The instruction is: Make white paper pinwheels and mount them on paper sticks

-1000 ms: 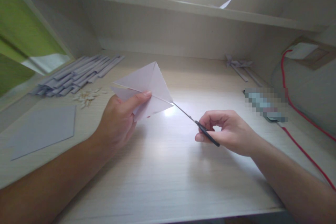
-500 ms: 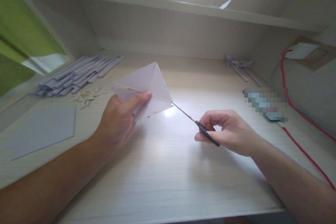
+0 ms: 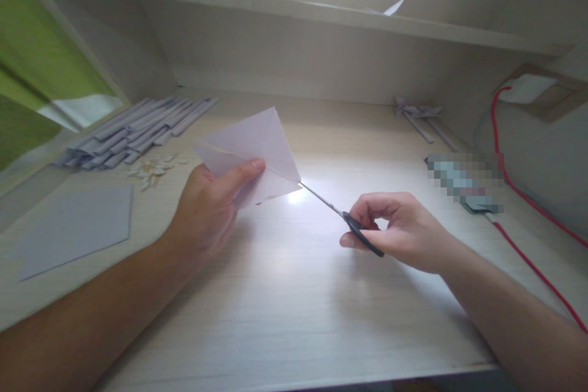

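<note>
The desk (image 3: 285, 318) is crossed at the back by a shelf (image 3: 275, 5) and flanked at left by green fabric (image 3: 43, 55). At back left, many paper rolls (image 3: 133, 135) are heaped; nearer, pale sheets (image 3: 82, 226) are laid flat. At right, a mostly pixelated device (image 3: 478, 205) is set beside a red cable (image 3: 528, 266). Small whitish bits (image 3: 154, 168) are scattered by the rolls.

Above the desk's middle, a folded paper (image 3: 275, 141) is pinched in the left hand (image 3: 204, 211), its lower left covered by thumb and palm. One corner is pointed away, another rightward at the scissors (image 3: 344, 216), which are gripped by the right hand (image 3: 399, 233), their long axis slanted up-left, the tip touching that corner.

The paper is plain, pale and creased corner to corner; the scissors are slim-bladed and black-handled.
</note>
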Motion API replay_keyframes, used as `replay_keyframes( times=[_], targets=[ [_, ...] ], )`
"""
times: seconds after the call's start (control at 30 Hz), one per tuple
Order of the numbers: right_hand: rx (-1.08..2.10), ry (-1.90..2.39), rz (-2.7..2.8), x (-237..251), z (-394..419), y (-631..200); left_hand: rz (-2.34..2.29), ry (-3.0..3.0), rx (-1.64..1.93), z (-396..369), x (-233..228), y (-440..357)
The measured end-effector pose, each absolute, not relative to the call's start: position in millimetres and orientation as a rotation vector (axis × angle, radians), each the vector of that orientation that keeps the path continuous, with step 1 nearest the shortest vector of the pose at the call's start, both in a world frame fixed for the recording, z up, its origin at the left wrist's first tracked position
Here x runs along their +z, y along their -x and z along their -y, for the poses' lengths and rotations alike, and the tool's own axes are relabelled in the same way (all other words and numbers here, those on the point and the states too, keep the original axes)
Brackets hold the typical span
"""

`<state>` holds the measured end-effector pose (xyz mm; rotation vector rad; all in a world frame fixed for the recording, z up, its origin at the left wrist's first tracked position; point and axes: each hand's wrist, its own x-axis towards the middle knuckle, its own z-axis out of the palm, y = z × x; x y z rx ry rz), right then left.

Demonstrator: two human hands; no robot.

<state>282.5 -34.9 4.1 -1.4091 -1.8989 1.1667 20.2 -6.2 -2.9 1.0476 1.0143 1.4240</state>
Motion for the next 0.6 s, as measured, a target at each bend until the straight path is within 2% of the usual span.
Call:
replay_keyframes(
  times=[0.6],
  targets=[
    [1.159, 1.438, 1.941, 2.7, 33.5, -285.1, -1.005, -1.066, 1.436, 6.6, -3.2, -19.2]
  ],
)
